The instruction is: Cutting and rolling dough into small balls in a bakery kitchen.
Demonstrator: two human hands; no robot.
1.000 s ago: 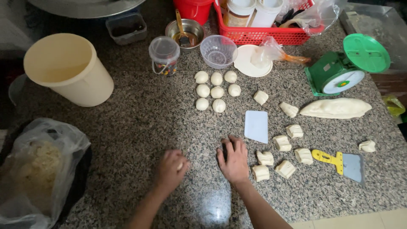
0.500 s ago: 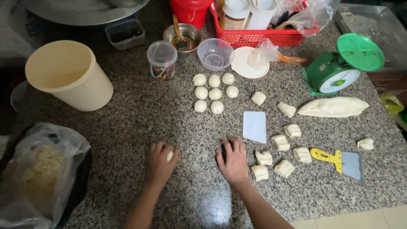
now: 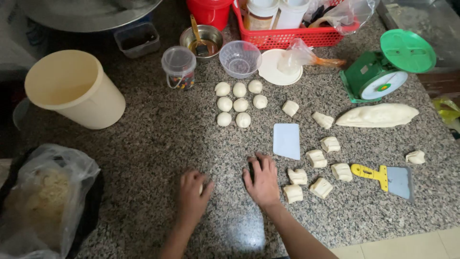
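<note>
Eight rolled dough balls [image 3: 239,104] sit in rows on the tabletop [image 3: 143,144], cut dough pieces [image 3: 320,169] wait beside my right hand [image 3: 262,180], and both it and my left hand [image 3: 192,196] cup palm-down, probably over dough I cannot see.

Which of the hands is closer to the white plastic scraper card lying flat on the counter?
Right. The right hand lies palm down just below the white scraper card, fingertips almost at its lower left corner. The left hand is farther off to the left, cupped on the counter.
</note>
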